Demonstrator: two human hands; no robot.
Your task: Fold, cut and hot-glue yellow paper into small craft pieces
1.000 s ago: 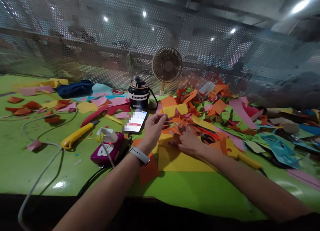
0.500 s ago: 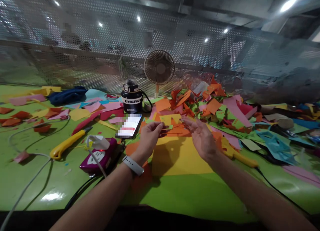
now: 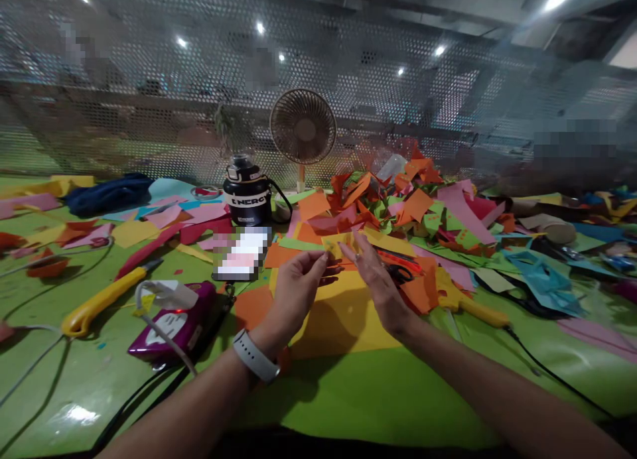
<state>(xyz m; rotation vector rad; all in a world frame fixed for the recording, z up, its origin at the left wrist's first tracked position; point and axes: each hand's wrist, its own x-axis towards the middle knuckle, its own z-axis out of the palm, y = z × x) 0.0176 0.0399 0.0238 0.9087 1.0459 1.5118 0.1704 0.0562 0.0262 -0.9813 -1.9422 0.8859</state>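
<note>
My left hand (image 3: 298,288), with a grey watch band on the wrist, is closed in a pinch at the edge of a small piece of yellow paper (image 3: 337,247). On the other side of that piece is my right hand (image 3: 381,283), its fingers stretched out and the tips close to the paper. Whether they touch it I cannot tell. Below both hands lies a larger yellow sheet (image 3: 331,323), partly in shadow. Black-handled scissors (image 3: 399,273) rest just beyond my right hand, partly hidden. To its right lies a yellow glue gun (image 3: 470,304) with a black cord.
Left of my hands are a phone (image 3: 243,253), a purple power socket (image 3: 174,326) with a white plug, and a yellow utility knife (image 3: 107,301). Behind stand a black bottle (image 3: 247,197) and a fan (image 3: 303,127). Coloured paper scraps (image 3: 415,207) are heaped at the back right.
My right hand has moved left, closer to my left hand, uncovering the scissors. The small yellow paper now shows between the fingertips. The view has shifted slightly to the right.
</note>
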